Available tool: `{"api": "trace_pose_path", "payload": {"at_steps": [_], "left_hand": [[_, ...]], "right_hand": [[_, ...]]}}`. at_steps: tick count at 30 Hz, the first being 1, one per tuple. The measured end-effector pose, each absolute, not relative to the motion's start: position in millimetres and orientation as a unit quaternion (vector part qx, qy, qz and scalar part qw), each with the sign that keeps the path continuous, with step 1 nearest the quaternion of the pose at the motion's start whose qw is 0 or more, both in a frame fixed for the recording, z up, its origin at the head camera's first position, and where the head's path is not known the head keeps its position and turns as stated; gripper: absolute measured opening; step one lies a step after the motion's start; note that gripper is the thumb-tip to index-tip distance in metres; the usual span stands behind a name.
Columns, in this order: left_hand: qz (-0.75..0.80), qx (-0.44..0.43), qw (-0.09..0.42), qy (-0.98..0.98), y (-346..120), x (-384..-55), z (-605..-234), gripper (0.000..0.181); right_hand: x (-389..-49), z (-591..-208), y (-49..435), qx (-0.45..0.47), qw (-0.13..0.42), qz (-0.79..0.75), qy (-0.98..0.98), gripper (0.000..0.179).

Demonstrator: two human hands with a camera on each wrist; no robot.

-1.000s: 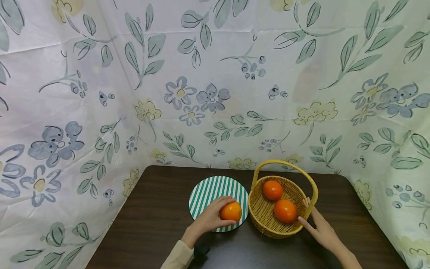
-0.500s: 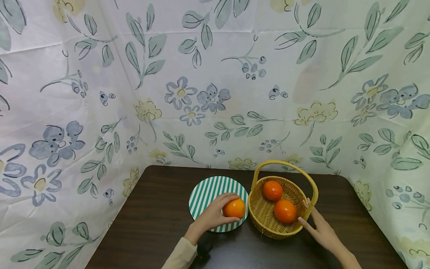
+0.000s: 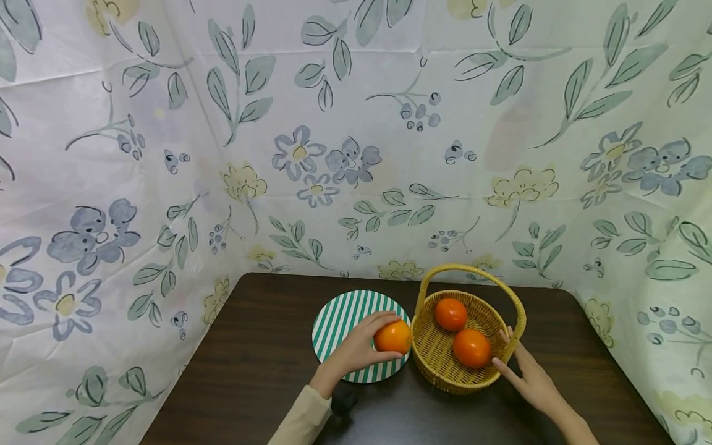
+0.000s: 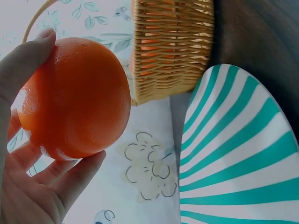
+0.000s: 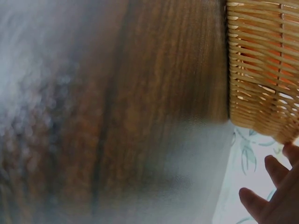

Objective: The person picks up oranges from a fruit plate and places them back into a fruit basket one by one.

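My left hand (image 3: 356,348) grips a smooth, round orange fruit (image 3: 393,337), thumb on one side and fingers on the other. It is held above the right part of a round board (image 3: 339,315) with green and white stripes, close to the basket's left rim. In the left wrist view the fruit (image 4: 77,98) fills the grasp, raised off the striped board (image 4: 238,158). Two redder round fruits (image 3: 472,348) lie in the yellow wicker basket (image 3: 439,377). My right hand (image 3: 531,383) touches the basket's right rim beside the handle's foot, its fingers fairly straight.
The basket's tall arched handle (image 3: 473,267) rises over its opening. A dark wood table (image 3: 239,371) carries everything, with a floral cloth (image 3: 356,154) hanging behind and at both sides. A small black object (image 3: 343,402) shows by my left wrist.
My left hand has carried the orange fruit right and slightly away from me, from over the board toward the basket. The right hand and the basket have stayed in place.
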State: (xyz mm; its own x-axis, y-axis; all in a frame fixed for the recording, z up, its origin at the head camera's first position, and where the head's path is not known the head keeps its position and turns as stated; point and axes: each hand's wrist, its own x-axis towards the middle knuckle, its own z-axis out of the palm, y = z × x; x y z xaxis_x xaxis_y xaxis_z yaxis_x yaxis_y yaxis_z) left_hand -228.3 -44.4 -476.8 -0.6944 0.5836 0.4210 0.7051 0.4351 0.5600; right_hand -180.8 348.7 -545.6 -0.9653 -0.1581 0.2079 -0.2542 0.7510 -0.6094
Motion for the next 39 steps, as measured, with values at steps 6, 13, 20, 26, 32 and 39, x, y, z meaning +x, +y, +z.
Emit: {"api": "trace_pose_path", "payload": {"at_steps": [6,13,20,26,32,39], "left_hand": [[-0.372,-0.381,0.076,-0.843,-40,-229,-473,0.066],[-0.379,-0.387,0.069,-0.838,-34,-229,-465,0.065],[-0.379,-0.390,0.074,-0.836,-29,-231,-461,0.066],[-0.371,-0.390,0.075,-0.839,-24,-233,-461,0.067],[-0.373,-0.391,0.071,-0.838,-18,-234,-460,0.067],[-0.377,-0.395,0.064,-0.835,-11,-237,-459,0.065]], "right_hand": [[-181,-546,349,0.112,0.072,0.340,-0.931,0.070],[-180,-544,348,0.110,0.070,0.337,-0.932,0.070],[-181,-544,348,0.109,0.065,0.342,-0.931,0.071],[-180,-543,347,0.105,0.064,0.335,-0.934,0.071],[-180,-543,347,0.110,0.069,0.335,-0.933,0.070],[-180,-543,346,0.106,0.065,0.335,-0.934,0.069]]}}
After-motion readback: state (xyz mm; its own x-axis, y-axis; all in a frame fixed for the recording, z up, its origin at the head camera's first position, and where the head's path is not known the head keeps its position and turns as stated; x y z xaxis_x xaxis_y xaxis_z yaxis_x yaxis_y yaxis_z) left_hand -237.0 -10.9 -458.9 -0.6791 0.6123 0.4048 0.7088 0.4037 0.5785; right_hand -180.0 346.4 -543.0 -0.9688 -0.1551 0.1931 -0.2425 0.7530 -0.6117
